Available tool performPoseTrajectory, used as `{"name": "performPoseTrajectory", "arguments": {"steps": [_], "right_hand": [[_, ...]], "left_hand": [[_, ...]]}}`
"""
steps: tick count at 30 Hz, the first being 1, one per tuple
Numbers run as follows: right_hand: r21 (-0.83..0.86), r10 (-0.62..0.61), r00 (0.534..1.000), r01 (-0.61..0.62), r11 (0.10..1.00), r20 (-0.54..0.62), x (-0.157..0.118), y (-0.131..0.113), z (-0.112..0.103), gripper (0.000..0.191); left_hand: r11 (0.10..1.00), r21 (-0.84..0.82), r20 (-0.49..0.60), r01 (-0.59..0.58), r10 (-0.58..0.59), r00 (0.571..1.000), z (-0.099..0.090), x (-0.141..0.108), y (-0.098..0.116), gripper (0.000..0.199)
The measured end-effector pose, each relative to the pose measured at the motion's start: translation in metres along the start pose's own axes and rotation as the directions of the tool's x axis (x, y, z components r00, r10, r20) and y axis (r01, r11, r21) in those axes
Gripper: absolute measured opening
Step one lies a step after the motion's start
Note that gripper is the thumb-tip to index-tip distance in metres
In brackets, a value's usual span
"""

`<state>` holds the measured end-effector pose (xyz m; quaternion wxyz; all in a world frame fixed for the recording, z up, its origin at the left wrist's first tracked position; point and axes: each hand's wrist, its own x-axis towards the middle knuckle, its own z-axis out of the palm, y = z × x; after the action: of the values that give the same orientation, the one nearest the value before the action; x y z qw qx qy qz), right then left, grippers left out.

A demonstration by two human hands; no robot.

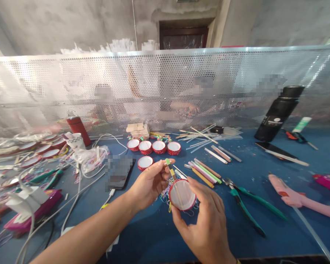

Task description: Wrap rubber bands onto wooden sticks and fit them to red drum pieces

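Observation:
Between thumb and fingers of my right hand [206,216] is a small drum [183,195] with a pale round face and a red rim. A short striped stick [171,169], green, yellow and dark, juts from its upper edge. My left hand [152,179] is closed in a pinch at the stick's green top end; whether the fingers grip the stick itself or a thread by it is hard to see. Tangled coloured threads [165,194] lie on the table beneath. Just behind my left hand sits another red-rimmed drum [145,162].
Several drums [159,146] stand in a row behind. Right are coloured sticks [206,171], teal-handled pliers [247,205], a pink glue gun [294,196] and a black bottle [277,115]. Left are a phone [122,173], cables and a red flask [79,130]. A perforated screen [154,80] borders the back.

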<state>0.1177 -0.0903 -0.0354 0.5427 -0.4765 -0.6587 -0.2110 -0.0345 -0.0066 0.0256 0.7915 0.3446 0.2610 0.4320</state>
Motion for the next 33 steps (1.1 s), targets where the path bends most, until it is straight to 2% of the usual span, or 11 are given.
{"name": "performPoseTrajectory", "arguments": {"steps": [4,10,14,18,33], "right_hand": [[-0.010,0.003,1.000,-0.003,1.000,-0.005,-0.0016,0.0007,-0.0002,0.053],[-0.017,0.008,1.000,-0.008,1.000,-0.007,-0.0029,0.0022,0.0019,0.055],[-0.032,0.010,1.000,-0.010,0.999,-0.006,-0.0040,0.0026,0.0024,0.055],[-0.045,0.020,1.000,-0.020,0.999,0.000,-0.0041,0.0024,0.0030,0.054],[-0.056,0.031,1.000,-0.031,0.998,-0.006,-0.0019,0.0022,0.0035,0.052]], "left_hand": [[0.999,-0.005,-0.001,0.035,-0.035,0.999,0.0019,0.0001,0.0023,0.036],[1.000,0.013,-0.050,0.028,-0.027,0.998,0.0023,0.0005,-0.0006,0.033],[0.997,0.060,-0.149,-0.050,0.058,0.987,0.0041,0.0015,-0.0035,0.029],[0.984,0.103,-0.207,-0.142,0.161,0.965,0.0062,0.0017,-0.0047,0.035],[0.989,0.102,-0.189,-0.107,0.125,0.974,0.0069,-0.0005,-0.0045,0.040]]}}
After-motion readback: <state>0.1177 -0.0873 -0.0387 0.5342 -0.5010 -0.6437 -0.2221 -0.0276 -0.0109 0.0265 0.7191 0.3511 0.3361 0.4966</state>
